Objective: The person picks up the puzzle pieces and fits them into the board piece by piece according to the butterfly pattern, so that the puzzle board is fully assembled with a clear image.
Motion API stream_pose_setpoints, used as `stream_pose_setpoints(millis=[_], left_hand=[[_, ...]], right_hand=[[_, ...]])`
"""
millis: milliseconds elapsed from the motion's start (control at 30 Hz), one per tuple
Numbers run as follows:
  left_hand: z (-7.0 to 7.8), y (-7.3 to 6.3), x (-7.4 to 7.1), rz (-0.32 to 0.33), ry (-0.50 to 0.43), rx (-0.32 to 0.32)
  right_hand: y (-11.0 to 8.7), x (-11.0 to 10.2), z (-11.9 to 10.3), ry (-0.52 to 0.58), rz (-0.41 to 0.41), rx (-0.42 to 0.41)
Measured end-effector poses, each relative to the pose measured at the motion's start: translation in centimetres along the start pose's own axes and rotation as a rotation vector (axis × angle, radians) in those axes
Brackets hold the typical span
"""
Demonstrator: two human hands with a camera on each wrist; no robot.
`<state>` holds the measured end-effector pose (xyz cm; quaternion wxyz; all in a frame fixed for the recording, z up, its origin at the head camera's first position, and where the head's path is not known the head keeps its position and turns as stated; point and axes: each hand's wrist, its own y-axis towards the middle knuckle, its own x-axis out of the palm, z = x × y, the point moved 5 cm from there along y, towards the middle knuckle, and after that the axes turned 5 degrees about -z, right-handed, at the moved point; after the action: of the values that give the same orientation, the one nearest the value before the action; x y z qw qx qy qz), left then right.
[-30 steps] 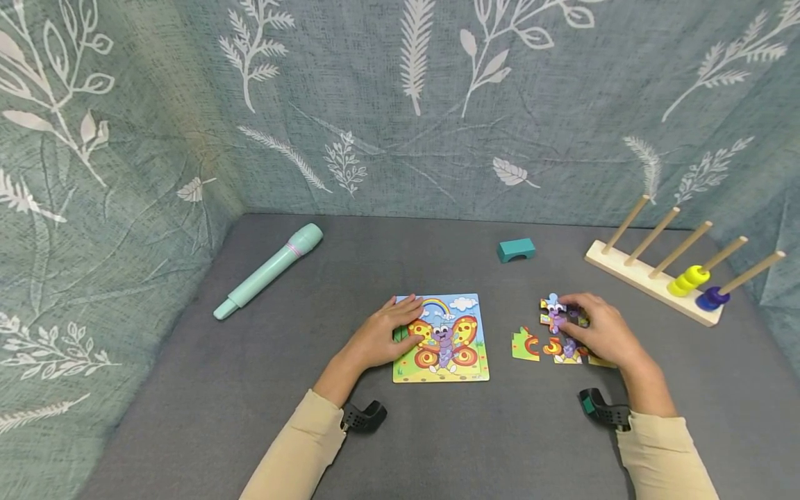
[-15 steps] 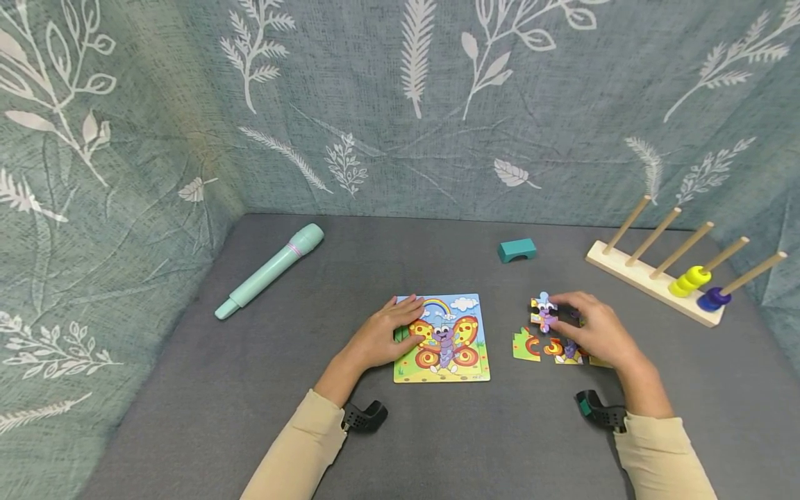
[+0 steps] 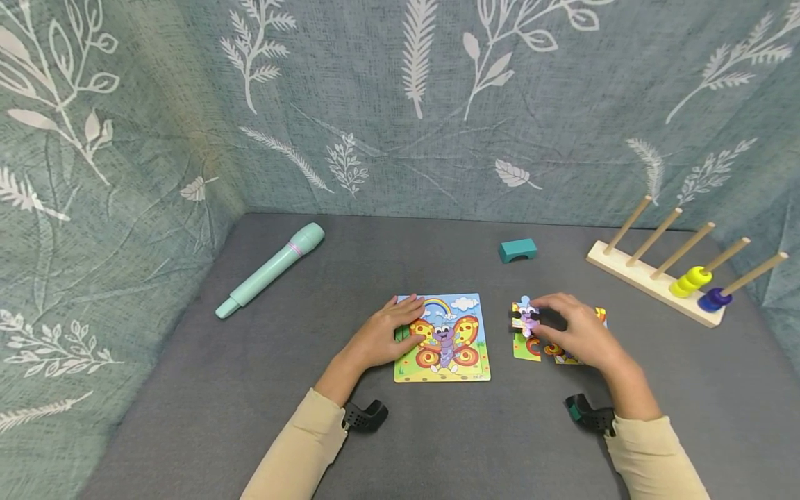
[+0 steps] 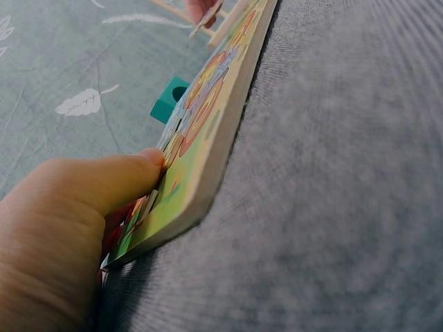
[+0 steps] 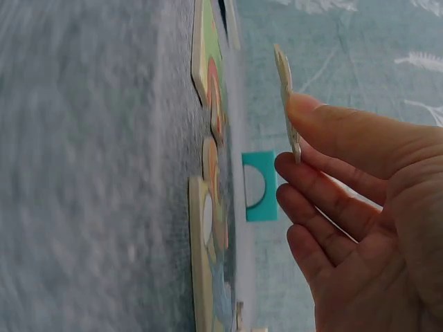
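Observation:
A butterfly jigsaw puzzle board (image 3: 473, 376) lies flat in the middle of the table. My left hand (image 3: 377, 340) rests on its left side, fingers and thumb spread. The left wrist view has the thumb (image 4: 128, 181) touching the picture face; the other fingers are mostly hidden. To the right, my right hand (image 3: 581, 332) pinches a purple-and-blue puzzle piece (image 3: 526, 321) between thumb and fingers, above the table. Seen edge-on, that piece appears thin in the right wrist view. Under and beside this hand lie several loose pieces, including a green one (image 3: 526, 349), partly hidden.
A teal arch block (image 3: 517, 250) stands behind the loose pieces. At the back right is a wooden peg stand (image 3: 650, 281) with yellow and dark blue beads. A mint-green toy microphone (image 3: 269, 272) lies at the left. Patterned cloth hangs behind the table.
My right hand has moved left with the pinched puzzle piece, which now hovers above the green loose piece. Another loose piece shows behind the hand. My left hand has stayed on the board.

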<state>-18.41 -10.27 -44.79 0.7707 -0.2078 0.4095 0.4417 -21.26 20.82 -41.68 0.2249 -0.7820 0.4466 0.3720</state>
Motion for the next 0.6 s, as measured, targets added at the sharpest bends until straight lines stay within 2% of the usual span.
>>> stream_pose_setpoints(millis=[367,600], left_hand=[[-0.2,-0.3,-0.2,-0.012,0.000,0.011],[-0.1,-0.4,-0.2,-0.019,0.001,0.019]], right_hand=[[0.2,1.3,-2.2,-0.045,0.044,-0.108],[0.1,1.9,-3.0,-0.041,0.031,-0.111]])
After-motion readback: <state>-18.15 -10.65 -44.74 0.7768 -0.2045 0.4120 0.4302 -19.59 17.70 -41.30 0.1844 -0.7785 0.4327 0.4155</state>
